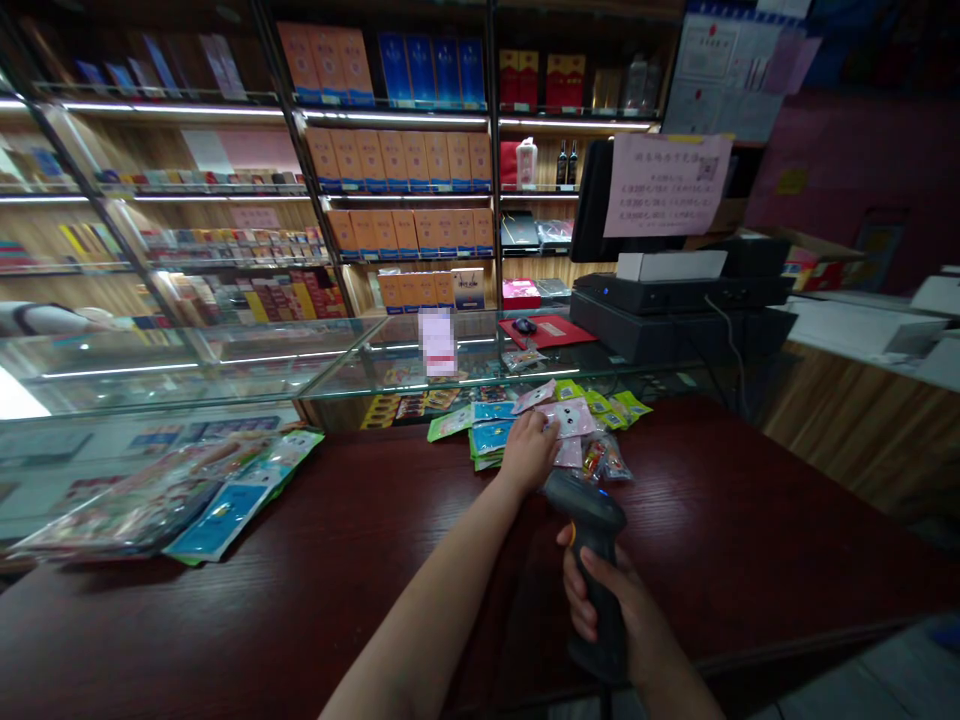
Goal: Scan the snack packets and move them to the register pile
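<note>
My right hand [600,590] is wrapped round the handle of a dark barcode scanner [589,505], its head tilted towards the packets. Over the pile of small flat packets, my left hand [531,450] has its fingers bent onto a pink packet [571,416] with a cartoon face; the fingertips are partly hidden. Blue packets [491,436] lie just left of that hand, with a green packet [450,424] beyond them. Yellow-green packets [600,402] are on the far right of the pile. Clear bags with small colourful items [606,458] sit nearer the scanner.
More packets and clear-wrapped goods [172,490] lie on the dark wooden counter [360,590] at left. A glass display case [360,365] borders its far side, with a phone-like screen [438,342] standing there. A monitor [596,200] and cash register [675,320] stand back right.
</note>
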Demonstrator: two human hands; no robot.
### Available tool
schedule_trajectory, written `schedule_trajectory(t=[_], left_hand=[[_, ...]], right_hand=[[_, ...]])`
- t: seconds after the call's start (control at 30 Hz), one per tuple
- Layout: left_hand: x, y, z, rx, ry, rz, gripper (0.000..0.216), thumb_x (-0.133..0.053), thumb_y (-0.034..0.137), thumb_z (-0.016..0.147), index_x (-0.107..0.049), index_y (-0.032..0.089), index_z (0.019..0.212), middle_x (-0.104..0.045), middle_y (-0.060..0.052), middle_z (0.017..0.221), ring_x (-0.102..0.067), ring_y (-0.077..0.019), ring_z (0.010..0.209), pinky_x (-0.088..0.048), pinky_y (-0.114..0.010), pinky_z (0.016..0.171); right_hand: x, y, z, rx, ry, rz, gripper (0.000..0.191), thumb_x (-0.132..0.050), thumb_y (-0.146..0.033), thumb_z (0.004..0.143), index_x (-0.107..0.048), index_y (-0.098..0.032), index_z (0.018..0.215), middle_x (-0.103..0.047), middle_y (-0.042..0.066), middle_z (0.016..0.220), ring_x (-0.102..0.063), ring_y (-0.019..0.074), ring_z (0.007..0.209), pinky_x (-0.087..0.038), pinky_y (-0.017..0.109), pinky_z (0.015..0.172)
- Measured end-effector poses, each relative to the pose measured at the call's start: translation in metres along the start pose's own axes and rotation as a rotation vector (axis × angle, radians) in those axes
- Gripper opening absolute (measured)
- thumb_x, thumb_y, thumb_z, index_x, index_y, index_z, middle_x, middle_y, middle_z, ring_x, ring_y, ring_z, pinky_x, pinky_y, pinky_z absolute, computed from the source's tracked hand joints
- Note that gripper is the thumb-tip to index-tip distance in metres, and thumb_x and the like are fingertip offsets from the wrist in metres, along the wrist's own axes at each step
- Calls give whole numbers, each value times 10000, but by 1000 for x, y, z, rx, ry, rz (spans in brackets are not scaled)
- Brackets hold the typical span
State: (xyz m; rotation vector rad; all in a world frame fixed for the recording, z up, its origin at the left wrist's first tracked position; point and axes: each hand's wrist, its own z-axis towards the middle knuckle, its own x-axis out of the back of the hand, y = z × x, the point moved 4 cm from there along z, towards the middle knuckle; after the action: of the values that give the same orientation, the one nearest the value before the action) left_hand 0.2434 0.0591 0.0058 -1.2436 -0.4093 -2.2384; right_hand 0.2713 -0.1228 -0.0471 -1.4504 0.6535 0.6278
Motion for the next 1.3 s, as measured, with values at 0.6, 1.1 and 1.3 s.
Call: schedule_trajectory(t=[0.6, 1.1, 1.3], left_hand=[[2, -8, -13, 52, 32, -63, 315, -473, 335, 927, -582, 223, 1200, -542, -99, 1154, -474, -246, 1114, -416, -395, 976], [76, -77, -112, 218, -44, 35, 348, -401, 283, 945, -583, 213, 1233, -609, -95, 1068, -530, -239, 1015, -427, -375, 902], [106, -115, -161, 377, -23, 88, 363, -412, 257, 928, -577, 234, 1252, -597, -85, 1113, -512, -230, 1053, -420, -369, 925]], right_hand=[[2, -1, -1, 10, 10, -44, 292, -768, -374, 777, -638, -191, 965, -567, -55, 579, -432, 53, 368, -352, 154, 320], [-15, 7, -4, -71, 63, -191, 297, -789, -360, 756, -651, -192, 958, -561, -48, 571, -447, 67, 389, -354, 164, 334], [-49, 24, 6, -173, -21, -331, 356, -823, -373, 713, -647, -179, 955, -562, -49, 560, -467, 78, 381, -365, 182, 335]])
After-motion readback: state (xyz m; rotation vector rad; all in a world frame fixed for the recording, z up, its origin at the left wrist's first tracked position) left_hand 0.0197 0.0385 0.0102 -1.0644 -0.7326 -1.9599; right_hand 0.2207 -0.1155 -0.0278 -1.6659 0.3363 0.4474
